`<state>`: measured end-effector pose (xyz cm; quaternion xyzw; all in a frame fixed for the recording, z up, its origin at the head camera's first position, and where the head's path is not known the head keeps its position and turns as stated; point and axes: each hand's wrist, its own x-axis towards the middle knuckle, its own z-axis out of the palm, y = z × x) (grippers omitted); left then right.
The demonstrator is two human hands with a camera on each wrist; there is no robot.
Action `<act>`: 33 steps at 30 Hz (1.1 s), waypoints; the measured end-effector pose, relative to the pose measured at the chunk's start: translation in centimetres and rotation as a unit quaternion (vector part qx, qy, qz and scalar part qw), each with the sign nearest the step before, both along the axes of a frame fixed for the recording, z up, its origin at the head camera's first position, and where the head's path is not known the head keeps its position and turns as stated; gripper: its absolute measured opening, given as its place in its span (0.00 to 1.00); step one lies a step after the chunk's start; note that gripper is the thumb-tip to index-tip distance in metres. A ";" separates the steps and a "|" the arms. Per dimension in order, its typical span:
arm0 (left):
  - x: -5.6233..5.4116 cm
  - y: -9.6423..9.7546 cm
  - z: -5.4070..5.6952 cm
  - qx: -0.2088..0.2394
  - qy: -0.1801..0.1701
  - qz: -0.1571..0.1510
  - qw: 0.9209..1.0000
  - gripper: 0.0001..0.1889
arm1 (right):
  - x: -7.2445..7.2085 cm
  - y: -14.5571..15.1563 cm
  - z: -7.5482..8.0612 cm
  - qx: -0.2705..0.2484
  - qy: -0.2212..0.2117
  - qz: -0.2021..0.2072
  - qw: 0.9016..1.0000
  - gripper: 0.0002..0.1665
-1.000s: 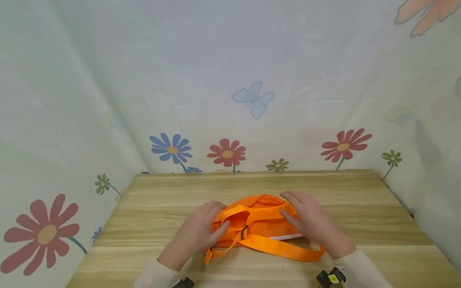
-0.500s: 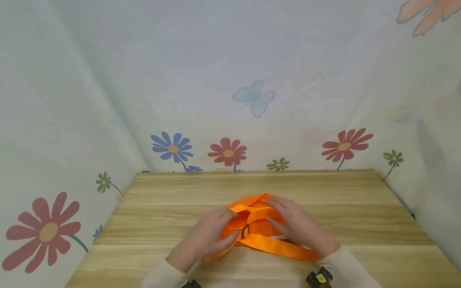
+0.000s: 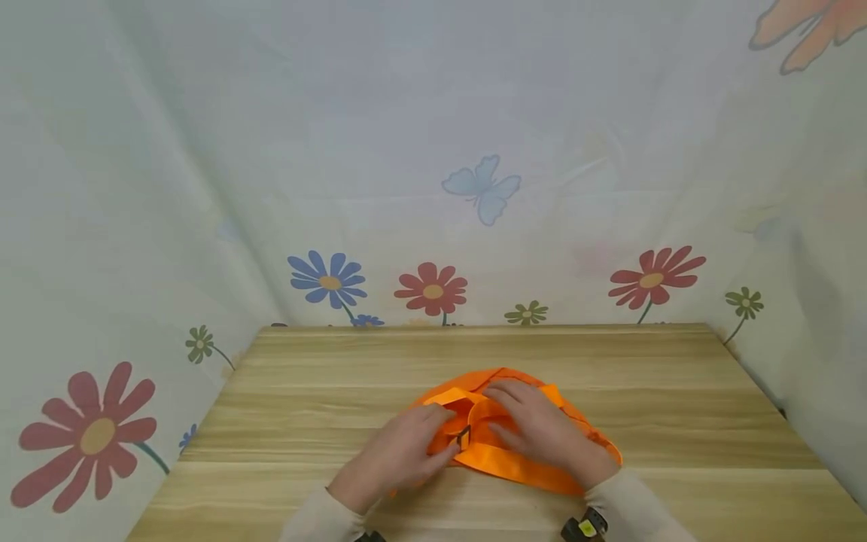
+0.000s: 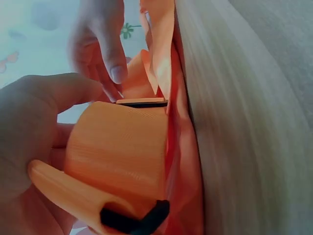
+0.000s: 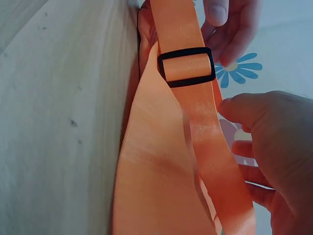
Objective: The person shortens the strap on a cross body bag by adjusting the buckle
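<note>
An orange cloth bag (image 3: 488,452) with webbing straps lies on the table between my two hands. On the strap (image 5: 200,127) sits a black slider buckle (image 5: 187,66). My left hand (image 3: 400,452) reaches over the bag's left side, thumb and fingers apart and loosely bent; in the left wrist view a wide strap (image 4: 117,152) lies against that hand. My right hand (image 3: 542,429) is over the middle of the bag with fingers loosely bent. In the right wrist view its thumb touches the strap's edge. Some fingertips are hidden behind the cloth.
The wood-grain table (image 3: 325,369) extends around the bag. Behind it and at both sides hangs a pale curtain (image 3: 379,150) printed with flowers and butterflies. Dark wrist-worn devices, such as the right one (image 3: 584,525), sit at both cuffs.
Both hands have moved inward over the bag, the right one to the left and the left one to the right. The bag has stayed nearly in place; more of its right end shows.
</note>
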<state>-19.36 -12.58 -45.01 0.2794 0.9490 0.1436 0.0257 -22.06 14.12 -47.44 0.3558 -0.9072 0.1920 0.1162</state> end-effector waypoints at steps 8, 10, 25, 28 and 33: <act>-0.2 0.4 -0.6 -0.020 0.005 -0.017 1.000 0.20 | 0.2 -0.4 -0.4 0.012 -0.027 -0.001 1.000 0.34; -0.2 0.5 -0.7 -0.017 0.010 -0.023 1.000 0.18 | 0.4 -0.4 -0.5 0.013 -0.040 -0.005 0.999 0.33; -0.1 0.3 -0.8 0.026 0.037 -0.041 0.998 0.07 | 0.2 -0.5 -1.2 0.038 0.005 -0.009 0.999 0.27; 0.1 0.1 -0.3 0.041 0.023 -0.033 0.998 0.08 | 0.2 -0.2 -1.2 0.025 0.033 0.005 0.999 0.28; 0.1 -0.2 0.4 0.054 -0.002 -0.011 0.998 0.12 | 0.3 0.2 -0.9 0.000 0.085 0.026 0.996 0.29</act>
